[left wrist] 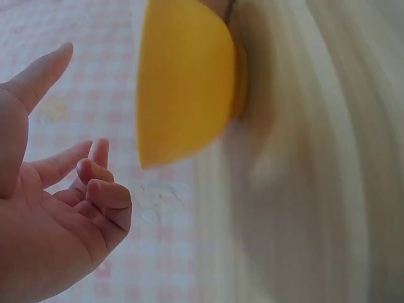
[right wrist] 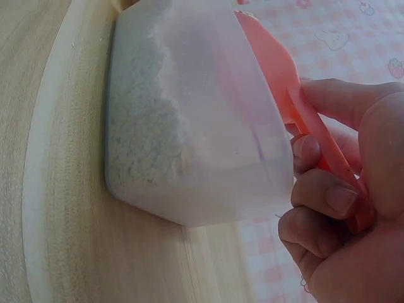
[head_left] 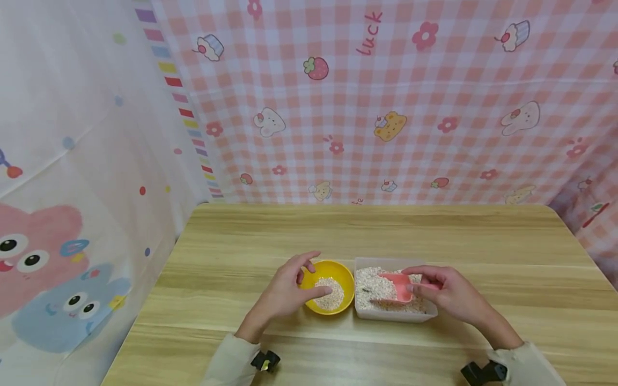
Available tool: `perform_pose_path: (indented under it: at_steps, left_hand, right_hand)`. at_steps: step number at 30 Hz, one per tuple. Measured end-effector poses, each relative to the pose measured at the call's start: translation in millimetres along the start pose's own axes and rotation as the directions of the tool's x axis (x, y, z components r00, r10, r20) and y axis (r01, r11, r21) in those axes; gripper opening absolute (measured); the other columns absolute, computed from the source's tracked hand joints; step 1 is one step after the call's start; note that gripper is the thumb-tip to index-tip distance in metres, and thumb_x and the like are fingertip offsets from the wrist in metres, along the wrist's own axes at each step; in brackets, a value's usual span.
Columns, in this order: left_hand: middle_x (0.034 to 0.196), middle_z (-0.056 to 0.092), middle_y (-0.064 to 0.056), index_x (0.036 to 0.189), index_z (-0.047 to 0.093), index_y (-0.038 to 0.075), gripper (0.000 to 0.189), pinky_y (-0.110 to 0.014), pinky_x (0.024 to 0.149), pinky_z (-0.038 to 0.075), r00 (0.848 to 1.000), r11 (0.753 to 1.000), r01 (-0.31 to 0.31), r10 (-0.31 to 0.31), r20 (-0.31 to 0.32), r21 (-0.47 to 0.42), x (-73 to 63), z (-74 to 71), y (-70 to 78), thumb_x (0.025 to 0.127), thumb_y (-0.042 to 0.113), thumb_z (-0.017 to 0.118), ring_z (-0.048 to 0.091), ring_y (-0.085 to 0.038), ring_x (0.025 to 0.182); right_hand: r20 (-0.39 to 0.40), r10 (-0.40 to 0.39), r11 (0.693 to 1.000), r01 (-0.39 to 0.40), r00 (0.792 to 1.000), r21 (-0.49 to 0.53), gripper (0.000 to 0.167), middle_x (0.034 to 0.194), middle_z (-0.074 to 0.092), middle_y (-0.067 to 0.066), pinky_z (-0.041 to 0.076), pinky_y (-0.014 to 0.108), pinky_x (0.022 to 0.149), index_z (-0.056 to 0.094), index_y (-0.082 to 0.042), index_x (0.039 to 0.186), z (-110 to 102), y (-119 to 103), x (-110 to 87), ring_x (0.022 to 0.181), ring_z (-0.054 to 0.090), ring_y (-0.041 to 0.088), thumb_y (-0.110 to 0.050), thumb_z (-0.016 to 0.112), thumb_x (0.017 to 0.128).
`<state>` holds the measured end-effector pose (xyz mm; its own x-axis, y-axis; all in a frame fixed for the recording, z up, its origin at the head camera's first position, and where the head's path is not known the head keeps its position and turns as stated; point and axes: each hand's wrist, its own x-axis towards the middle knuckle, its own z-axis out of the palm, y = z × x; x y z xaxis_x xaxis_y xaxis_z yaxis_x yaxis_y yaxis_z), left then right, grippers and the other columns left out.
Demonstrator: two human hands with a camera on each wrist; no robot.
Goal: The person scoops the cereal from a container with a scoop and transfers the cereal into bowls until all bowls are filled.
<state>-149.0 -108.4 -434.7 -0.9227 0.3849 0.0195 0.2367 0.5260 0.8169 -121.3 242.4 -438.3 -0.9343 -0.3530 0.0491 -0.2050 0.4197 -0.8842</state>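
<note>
My right hand (head_left: 446,292) grips the handle of a pink scoop (right wrist: 322,142), fingers curled round it in the right wrist view. In the head view the scoop's bowl lies in pale grain flakes inside a translucent plastic box (head_left: 396,315). A yellow bowl (head_left: 346,279) with a smaller heap of flakes (head_left: 330,294) stands just left of the box. Over the left rim of the bowl hovers my left hand (head_left: 288,287), its thumb stretched out and the other fingers loosely bent. The left wrist view shows a gap between that hand and the yellow bowl (left wrist: 186,82).
Box and bowl stand side by side on a wood-grain table (head_left: 289,230). Behind the table hangs a pink checked cloth (head_left: 338,107), and a white printed cloth (head_left: 111,161) hangs along the left. Each sleeve carries a black wrist mount.
</note>
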Motion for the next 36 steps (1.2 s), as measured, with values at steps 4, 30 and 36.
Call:
perform_pose_path:
  at_steps: [4,30,36]
  left_hand:
    - [0.112,0.055,-0.004,0.145,0.049,0.018,0.077,-0.023,0.068,0.041,1.0,0.999,0.03,-0.03,0.0,0.013,-2.7,-6.6,-14.3,0.079,0.041,0.083,0.048,-0.02,0.086]
    - [0.162,0.026,-0.004,0.159,0.01,0.033,0.121,-0.054,0.119,0.019,0.948,0.98,0.16,-0.118,0.297,-0.121,1.0,10.7,-38.7,0.069,0.035,0.091,0.028,-0.026,0.146]
    - [0.16,0.031,-0.005,0.158,0.011,0.032,0.12,-0.056,0.118,0.02,0.951,0.98,0.157,-0.117,0.286,-0.123,0.5,11.2,-40.0,0.069,0.035,0.092,0.032,-0.029,0.144]
  right_hand:
    - [0.001,0.013,1.0,-0.013,1.0,0.013,0.028,0.064,0.042,-0.008,0.028,0.025,0.041,0.069,-0.005,0.119,0,0,-0.2,0.051,0.031,0.002,-0.015,0.071,0.092]
    - [-0.02,-0.004,1.0,0.004,1.0,0.015,0.029,0.064,0.043,-0.007,0.027,0.027,0.04,0.067,-0.004,0.122,-6,-1,-0.6,0.052,0.03,0.002,-0.012,0.068,0.093]
    - [-0.022,-0.034,0.999,0.034,0.999,0.014,0.03,0.064,0.047,-0.006,0.028,0.027,0.04,0.066,-0.003,0.123,-10,-10,1.9,0.05,0.029,0.004,-0.011,0.067,0.094]
